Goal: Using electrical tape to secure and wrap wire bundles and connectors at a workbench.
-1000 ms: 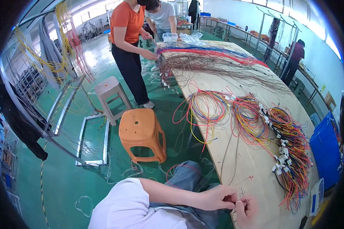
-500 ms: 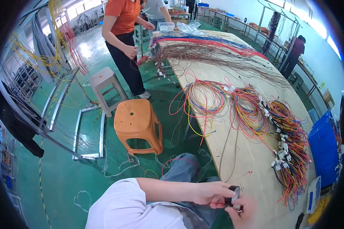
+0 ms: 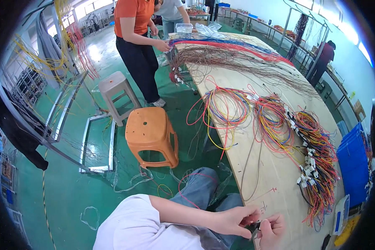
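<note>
Low in the view, at the near edge of the table, my left hand (image 3: 236, 221) has its thumb and curled fingers apart. Beside it, my right hand (image 3: 271, 230) is closed, thumb against fingers, at a small black item (image 3: 259, 226) between the two hands. Most of that item is hidden, so its kind is unclear. A red wire (image 3: 183, 192) loops over my jeans and passes behind my left forearm; its other end is out of sight.
Coiled multicoloured wire bundles (image 3: 227, 106) and a heap with white connectors (image 3: 314, 166) lie on the wooden table (image 3: 275, 204). Brown, red and blue wires stretch across its far part. Orange stool (image 3: 148, 129), grey stool (image 3: 114, 85) and a co-worker (image 3: 133, 29) stand left; a blue bin (image 3: 354, 162) is right.
A black tape roll showed between my hands before; now only a small dark part shows. My left hand's fingers have parted. The co-worker in orange has reached toward the wires.
</note>
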Demonstrator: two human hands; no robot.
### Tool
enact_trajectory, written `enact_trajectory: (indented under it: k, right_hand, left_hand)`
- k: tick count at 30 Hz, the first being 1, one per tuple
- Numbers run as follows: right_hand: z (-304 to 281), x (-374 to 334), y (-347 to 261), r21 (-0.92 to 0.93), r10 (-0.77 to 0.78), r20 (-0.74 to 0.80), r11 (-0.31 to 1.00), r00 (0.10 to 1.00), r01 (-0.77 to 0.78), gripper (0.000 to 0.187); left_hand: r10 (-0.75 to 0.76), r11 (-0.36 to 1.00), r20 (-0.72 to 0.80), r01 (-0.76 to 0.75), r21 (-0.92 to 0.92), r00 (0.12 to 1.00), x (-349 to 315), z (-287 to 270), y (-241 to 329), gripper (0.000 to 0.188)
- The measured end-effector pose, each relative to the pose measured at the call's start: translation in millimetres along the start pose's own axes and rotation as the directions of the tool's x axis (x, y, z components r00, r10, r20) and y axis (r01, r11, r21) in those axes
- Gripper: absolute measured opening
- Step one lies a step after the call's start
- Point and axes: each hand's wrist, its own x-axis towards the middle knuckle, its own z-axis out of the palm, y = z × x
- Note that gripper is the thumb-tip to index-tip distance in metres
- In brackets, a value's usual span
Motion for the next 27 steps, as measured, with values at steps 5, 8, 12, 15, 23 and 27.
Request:
enact_trajectory:
  k: [5,8,12,15,23,27]
  right_hand:
    - [1.6,-1.4,-1.8,-0.356,-0.266,0.103,0.89,0.958,0.285,0.007]
    - [-2.8,-0.4,2.2,-0.546,-0.44,0.214,0.687,0.872,0.48,0.007]
    - [6.6,-1.1,-11.6,-0.52,-0.533,0.291,0.609,0.794,0.599,0.007]
    - [6.9,-13.2,-3.6,-0.066,-0.191,0.025,0.979,0.981,0.192,0.011]
    - [5.5,-1.3,-12.3,0.029,-0.003,-0.073,1.0,0.997,0.005,0.014]
    - [3.6,-3.1,-10.6,-0.212,-0.074,0.156,0.971,0.985,0.107,0.004]
  left_hand:
    - [-0.089,0.996,-0.08,0.09,0.009,0.993,6.8,5.3,-13.2,0.03]
    - [-0.291,0.808,0.319,0.41,-0.422,0.902,6.4,-5.4,2.0,0.024]
    - [-0.335,0.648,0.22,0.393,-0.652,0.916,5.6,-6.0,15.0,0.02]
    - [-0.283,0.73,0.113,0.291,-0.618,0.952,-0.7,-11.5,12.7,0.024]
    - [0.159,0.987,0.0,-0.159,0.032,0.987,1.8,-2.6,5.3,0.019]
    - [0.049,0.998,-0.086,-0.046,0.037,0.995,0.6,-6.7,2.7,0.019]
